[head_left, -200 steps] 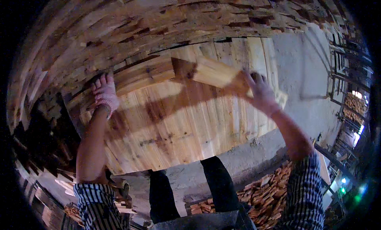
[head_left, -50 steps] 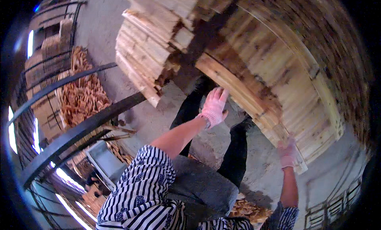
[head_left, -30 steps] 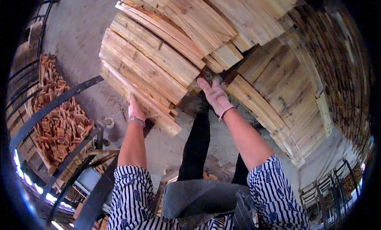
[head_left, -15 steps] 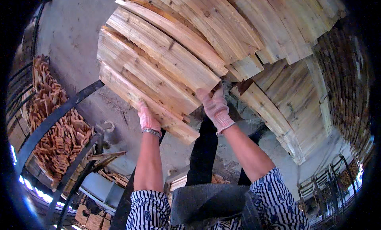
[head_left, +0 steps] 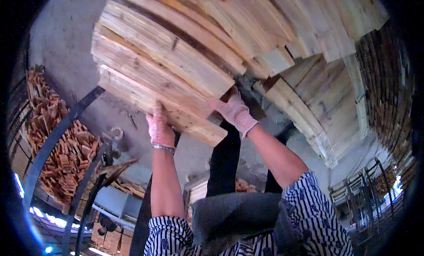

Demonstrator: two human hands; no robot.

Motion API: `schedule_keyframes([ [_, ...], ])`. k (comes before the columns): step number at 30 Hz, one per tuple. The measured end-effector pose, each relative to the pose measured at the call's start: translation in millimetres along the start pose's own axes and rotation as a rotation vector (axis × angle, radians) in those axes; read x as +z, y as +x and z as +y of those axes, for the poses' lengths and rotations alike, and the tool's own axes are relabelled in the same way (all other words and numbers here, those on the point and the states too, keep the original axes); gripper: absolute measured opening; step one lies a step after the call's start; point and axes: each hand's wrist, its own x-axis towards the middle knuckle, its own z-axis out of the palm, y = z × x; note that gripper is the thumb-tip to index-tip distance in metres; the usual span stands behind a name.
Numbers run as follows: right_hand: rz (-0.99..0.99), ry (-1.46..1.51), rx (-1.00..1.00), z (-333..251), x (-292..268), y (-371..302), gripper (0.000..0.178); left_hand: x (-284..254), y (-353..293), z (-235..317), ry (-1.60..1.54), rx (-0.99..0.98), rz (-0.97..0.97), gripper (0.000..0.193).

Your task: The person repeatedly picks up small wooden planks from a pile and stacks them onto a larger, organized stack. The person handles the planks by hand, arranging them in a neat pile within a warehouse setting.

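Several pale sawn wooden boards (head_left: pixel 163 53) lie side by side, slanting down from upper left toward my hands. My left hand (head_left: pixel 161 130), in a pinkish knit glove, is closed on the long near edge of the nearest board (head_left: pixel 190 121), with its thumb on top. My right hand (head_left: pixel 238 112), gloved alike, is closed at the near ends of the boards, its thumb over the end of the board (head_left: pixel 176 90) beside the nearest one. The fingers beneath the wood are hidden. The nearest board partly overlaps its neighbour.
More boards (head_left: pixel 304 22) are stacked at the upper right, and a further board stack (head_left: pixel 304 110) lies right of my hand. A curved black bar (head_left: pixel 62 132) and a heap of wood offcuts (head_left: pixel 66 154) stand left. Dark metal racks (head_left: pixel 369 198) show lower right.
The boards near my hands appear farther up and left in the picture. The nearest board has shifted right against its neighbour and overlaps it more. Both hands keep their grip.
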Motion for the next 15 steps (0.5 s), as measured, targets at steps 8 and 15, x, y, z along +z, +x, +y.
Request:
schedule_keyframes([
  [8,0.078,-0.186,0.020,39,-10,22,0.081,62,-13,17,-0.138,-0.128,0.238,0.099],
  [15,0.092,-0.426,0.039,46,-36,-14,0.083,78,-53,-13,-0.074,-0.064,0.218,0.097],
])
